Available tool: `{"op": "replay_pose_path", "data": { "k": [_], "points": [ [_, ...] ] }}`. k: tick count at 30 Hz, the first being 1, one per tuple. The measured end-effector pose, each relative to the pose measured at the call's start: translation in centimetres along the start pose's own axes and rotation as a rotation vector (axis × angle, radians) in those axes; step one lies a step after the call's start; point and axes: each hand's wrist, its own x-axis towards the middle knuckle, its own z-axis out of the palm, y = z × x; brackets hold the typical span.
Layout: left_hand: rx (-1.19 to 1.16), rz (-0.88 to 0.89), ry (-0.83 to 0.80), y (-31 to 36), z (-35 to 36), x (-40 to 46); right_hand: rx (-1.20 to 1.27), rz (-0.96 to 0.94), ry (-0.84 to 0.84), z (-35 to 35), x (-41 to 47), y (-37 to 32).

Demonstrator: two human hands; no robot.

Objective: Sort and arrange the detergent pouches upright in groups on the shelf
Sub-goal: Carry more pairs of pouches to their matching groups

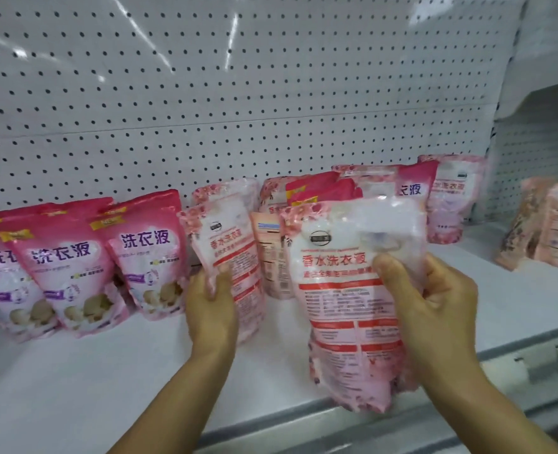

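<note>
At the left of the frame, deep-pink pouches (pixel 74 273) printed 洗衣液 with yellow "NEW" tags stand leaning on the white shelf (pixel 90 371). In the centre the left hand (pixel 210 301) grips a pale rose-print pouch (pixel 225 257) that stands upright. Lower right, the right hand (pixel 431 309) grips a matching pouch (pixel 346 299) reading 香水洗衣液, over the shelf's front edge.

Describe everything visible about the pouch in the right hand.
The pale pink pouch is a soft, glossy plastic bag with a rose-patterned border, red Chinese lettering, red bands and fine print on a whitish panel. It looks full, bulging toward the bottom. It is held upright, slightly tilted, above the front edge of the white shelf. The right hand grips its right side, thumb on the front, fingers behind.
</note>
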Motion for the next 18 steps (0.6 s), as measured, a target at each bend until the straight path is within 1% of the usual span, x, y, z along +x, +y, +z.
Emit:
{"op": "replay_pose_path", "data": {
  "k": [4,8,11,14,18],
  "points": [
    [-0.141,0.100,0.019,2.3,-0.1,-5.4,-0.020,-0.029,0.114,-5.2,2.1,-0.5],
    [-0.143,0.170,-0.005,2.4,1.5,-7.2,-0.065,-0.021,0.270,-9.2,4.9,1.5],
    [-0.154,0.192,-0.001,2.3,2.7,-8.2,-0.048,-0.031,0.335,-10.3,7.0,3.2],
    [-0.175,0.210,0.029,2.3,3.5,-9.7,-0.006,-0.001,0.319,-10.2,8.6,5.5],
    [-0.216,0.229,0.059,3.0,4.3,-11.6,-0.011,0.126,0.180,-10.2,9.8,8.6]
  ]
}}
